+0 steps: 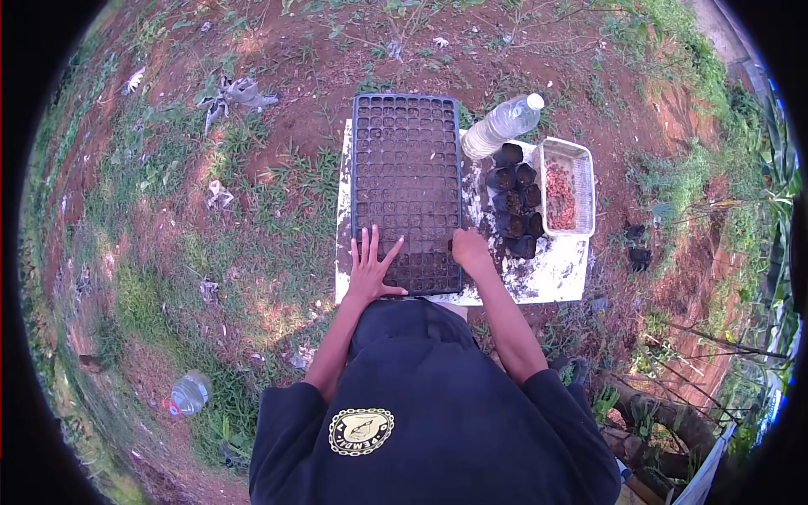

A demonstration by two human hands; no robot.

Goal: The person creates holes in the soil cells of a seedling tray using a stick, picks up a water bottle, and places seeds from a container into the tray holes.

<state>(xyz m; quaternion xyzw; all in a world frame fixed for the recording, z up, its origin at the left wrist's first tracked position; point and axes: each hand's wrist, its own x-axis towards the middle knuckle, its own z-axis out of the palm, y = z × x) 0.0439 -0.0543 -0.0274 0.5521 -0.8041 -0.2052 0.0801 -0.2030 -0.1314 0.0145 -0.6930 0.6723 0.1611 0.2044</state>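
Note:
A black seedling tray (pixel 407 181) with many soil-filled cells lies lengthwise in front of me. My left hand (pixel 368 269) rests with spread fingers on its lower left corner, holding nothing. At the tray's lower right edge is my right hand (pixel 470 250), its fingers curled together; a small dark thing shows at the fingertips, too small to name. Several black pots of soil (pixel 509 202) stand to the right of the tray. Beyond them a white basket (pixel 587 189) holds reddish seeds (pixel 560 198).
The white board (pixel 560 282) under the tray is smeared with soil. A clear bottle (pixel 505 126) leans across its upper right part. Grass and bare earth surround the board. A water jug (pixel 192 392) lies on the ground at lower left, and branches are at lower right.

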